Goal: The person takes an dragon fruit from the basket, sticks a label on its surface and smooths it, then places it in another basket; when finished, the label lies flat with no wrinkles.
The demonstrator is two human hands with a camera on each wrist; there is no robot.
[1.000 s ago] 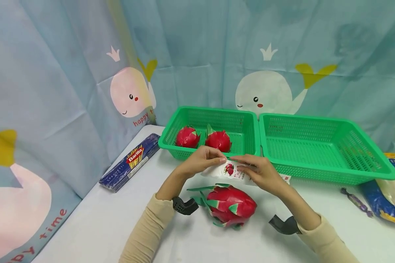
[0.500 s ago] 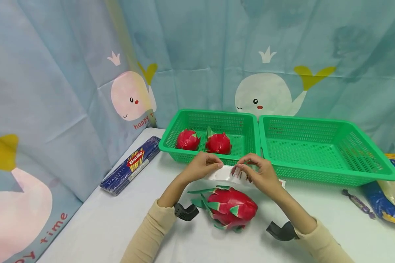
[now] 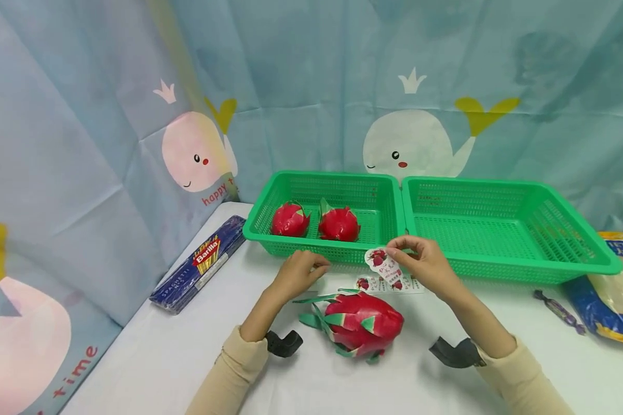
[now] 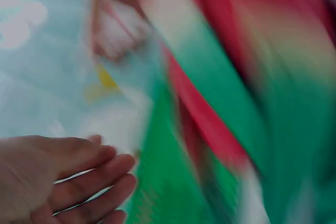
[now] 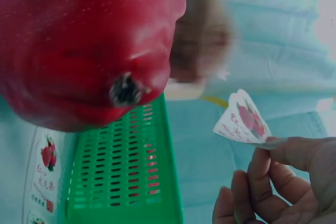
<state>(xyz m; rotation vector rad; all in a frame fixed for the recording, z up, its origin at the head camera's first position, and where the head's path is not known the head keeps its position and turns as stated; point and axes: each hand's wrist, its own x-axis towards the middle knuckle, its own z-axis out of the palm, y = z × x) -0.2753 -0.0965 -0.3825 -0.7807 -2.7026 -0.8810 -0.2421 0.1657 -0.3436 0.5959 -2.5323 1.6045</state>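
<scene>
My right hand (image 3: 423, 265) pinches a white dragon fruit sticker (image 3: 381, 264) between thumb and forefinger; in the right wrist view the sticker (image 5: 244, 120) curves outward from the fingertips. Below it, a strip of similar stickers (image 3: 407, 285) lies on the table. My left hand (image 3: 298, 274) hovers to the left of the strip, holding nothing, its fingers relaxed in the left wrist view. Between my forearms lies a large red dragon fruit (image 3: 366, 323) with green leaf tips, touched by neither hand. The left wrist view is badly blurred around the fruit.
A green basket (image 3: 270, 242) behind the hands holds two dragon fruits (image 3: 340, 225). Another green basket (image 3: 498, 268) adjoins it on the right. A blue spaghetti pack (image 3: 197, 265) lies left; a wrapped candy (image 3: 559, 311) and a blue-yellow bag (image 3: 612, 294) lie right.
Both hands were at the sticker strip. Now one sticker is off, lifted in my right hand; my left hand has let go and drawn left, and the strip lies on the table.
</scene>
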